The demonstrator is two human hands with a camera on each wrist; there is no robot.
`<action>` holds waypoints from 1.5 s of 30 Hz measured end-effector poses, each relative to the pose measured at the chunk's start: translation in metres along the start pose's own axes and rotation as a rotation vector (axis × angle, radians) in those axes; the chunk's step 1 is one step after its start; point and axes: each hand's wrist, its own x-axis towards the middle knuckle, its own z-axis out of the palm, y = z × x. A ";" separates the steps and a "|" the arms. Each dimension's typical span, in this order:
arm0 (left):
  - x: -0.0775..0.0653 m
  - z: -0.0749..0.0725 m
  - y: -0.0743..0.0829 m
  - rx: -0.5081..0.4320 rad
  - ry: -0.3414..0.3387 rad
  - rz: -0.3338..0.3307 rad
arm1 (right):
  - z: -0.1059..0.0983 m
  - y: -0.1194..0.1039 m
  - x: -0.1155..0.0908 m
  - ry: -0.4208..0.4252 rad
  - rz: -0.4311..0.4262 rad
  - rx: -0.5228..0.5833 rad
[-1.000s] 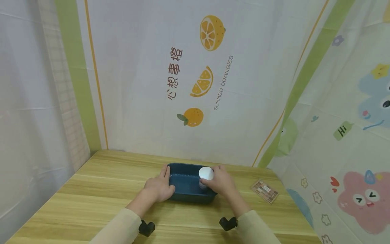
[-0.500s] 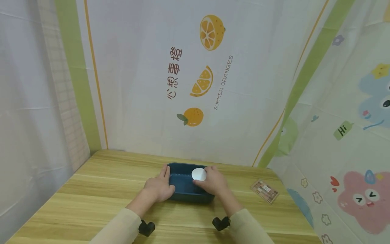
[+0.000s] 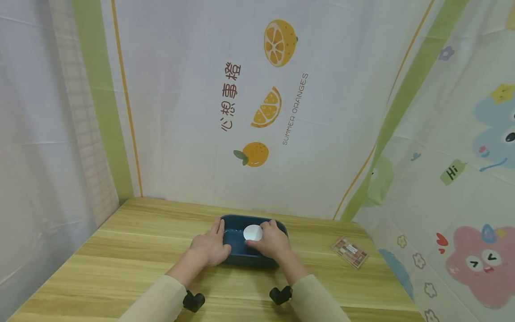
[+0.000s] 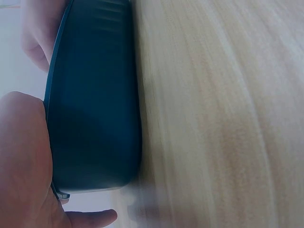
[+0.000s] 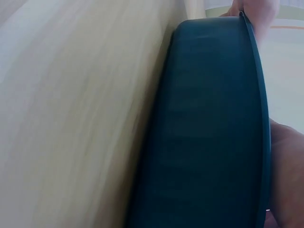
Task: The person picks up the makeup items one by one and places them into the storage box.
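A dark teal rectangular basin point(image 3: 253, 261) sits on the wooden table. My left hand point(image 3: 210, 248) holds its left end, two fingers stretched along the rim and the thumb over the front edge. In the left wrist view one finger of this hand point(image 4: 23, 147) reaches down outside the end wall. My right hand point(image 3: 272, 240) reaches into the basin and grips a round thing with a flat white top point(image 3: 252, 233), thumb on the near side. Its lower part is hidden in the basin. The right wrist view shows the basin's outer wall point(image 5: 209, 118) in front of the hand.
A makeup palette point(image 3: 350, 252) lies on the table point(image 3: 153, 241) to the right of the basin. Behind the table hangs a white curtain point(image 3: 185, 170) printed with oranges, and another printed curtain point(image 3: 418, 214) hangs at the right.
My right hand has moved left inside the basin with the white-topped round thing, from the right end toward the middle. The left hand and the basin stay put.
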 end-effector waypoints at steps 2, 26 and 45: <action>0.000 0.000 0.000 0.000 -0.001 0.001 | 0.002 -0.003 0.001 0.002 -0.003 -0.005; 0.002 0.002 -0.001 0.014 -0.001 0.005 | 0.022 -0.023 0.012 -0.012 0.008 -0.019; 0.002 0.001 0.001 0.013 -0.011 -0.008 | 0.025 -0.023 0.015 -0.086 0.011 -0.063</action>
